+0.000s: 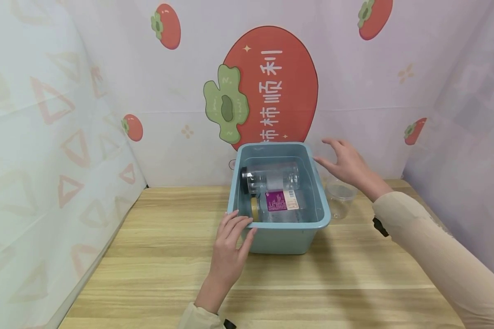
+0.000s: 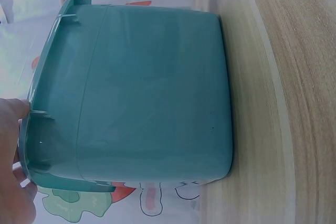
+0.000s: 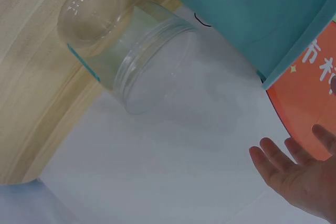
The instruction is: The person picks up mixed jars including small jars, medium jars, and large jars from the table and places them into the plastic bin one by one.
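Observation:
A blue plastic bin (image 1: 286,240) stands on the wooden table. My left hand (image 1: 229,251) holds its near left corner, fingers over the rim and thumb on the outer side; the left wrist view shows that hand (image 2: 13,166) at the rim. Inside the bin lie a clear jar with a black lid (image 1: 271,178) and another with a yellow lid (image 1: 255,209) and a purple label (image 1: 276,201). My right hand (image 1: 347,165) hovers right of the bin with fingers spread, holding nothing. Below it, a clear jar (image 1: 340,203) without a visible lid stands upright on the table.
The wooden table (image 1: 169,256) extends on both sides of the bin. Behind it hangs a white cloth backdrop (image 1: 181,91) printed with red persimmons, and cloth side walls (image 1: 37,183) flank the table.

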A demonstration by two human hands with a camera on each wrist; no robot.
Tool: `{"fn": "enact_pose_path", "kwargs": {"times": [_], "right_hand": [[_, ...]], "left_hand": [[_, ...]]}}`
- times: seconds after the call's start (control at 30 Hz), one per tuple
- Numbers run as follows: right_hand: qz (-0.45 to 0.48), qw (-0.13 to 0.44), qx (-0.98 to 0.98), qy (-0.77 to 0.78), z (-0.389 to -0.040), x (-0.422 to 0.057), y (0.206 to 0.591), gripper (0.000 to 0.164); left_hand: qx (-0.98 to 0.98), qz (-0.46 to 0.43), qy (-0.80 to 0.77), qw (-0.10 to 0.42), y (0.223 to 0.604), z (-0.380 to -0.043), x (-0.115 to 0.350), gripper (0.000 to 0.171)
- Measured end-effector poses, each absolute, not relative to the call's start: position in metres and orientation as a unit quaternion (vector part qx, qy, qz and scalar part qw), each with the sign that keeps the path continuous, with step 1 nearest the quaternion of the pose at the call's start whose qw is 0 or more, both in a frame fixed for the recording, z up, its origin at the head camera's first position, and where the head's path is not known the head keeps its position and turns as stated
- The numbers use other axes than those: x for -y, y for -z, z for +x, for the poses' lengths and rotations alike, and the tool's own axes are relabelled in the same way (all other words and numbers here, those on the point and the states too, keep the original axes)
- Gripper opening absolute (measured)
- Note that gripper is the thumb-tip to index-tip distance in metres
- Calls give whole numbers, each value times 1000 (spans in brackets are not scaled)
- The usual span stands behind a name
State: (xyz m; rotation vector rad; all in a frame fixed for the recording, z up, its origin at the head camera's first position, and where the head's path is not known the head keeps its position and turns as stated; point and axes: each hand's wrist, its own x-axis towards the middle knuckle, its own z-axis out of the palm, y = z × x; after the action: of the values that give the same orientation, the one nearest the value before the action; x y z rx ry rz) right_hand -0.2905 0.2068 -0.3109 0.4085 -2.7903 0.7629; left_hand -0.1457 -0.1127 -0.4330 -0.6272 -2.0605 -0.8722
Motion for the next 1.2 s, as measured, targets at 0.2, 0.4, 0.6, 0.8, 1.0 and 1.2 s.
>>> {"fn": "enact_pose_path", "kwargs": {"times": [0.2,0.4,0.6,0.8,1.0,1.2], "right_hand": [[138,112,949,-259,-291,-212,318,68],[134,113,950,-258,-291,-216,327,69],[142,129,946,-260,-290,-219,336,66],[141,135,945,-261,-289,-221,342,65],[134,127,947,-263,-287,-223,345,67],[130,123,947,-266,-286,-226,348,66]], "left_hand": [[816,-245,343,395,432,-145,113,28],[816,-245,345,394,432,-145,112,27],[817,-244,344,394,432,-145,112,27],[816,-245,344,395,432,-145,113,28],[815,-246,343,396,432,-146,113,27],[813,-249,344,399,433,-146,113,28]]}}
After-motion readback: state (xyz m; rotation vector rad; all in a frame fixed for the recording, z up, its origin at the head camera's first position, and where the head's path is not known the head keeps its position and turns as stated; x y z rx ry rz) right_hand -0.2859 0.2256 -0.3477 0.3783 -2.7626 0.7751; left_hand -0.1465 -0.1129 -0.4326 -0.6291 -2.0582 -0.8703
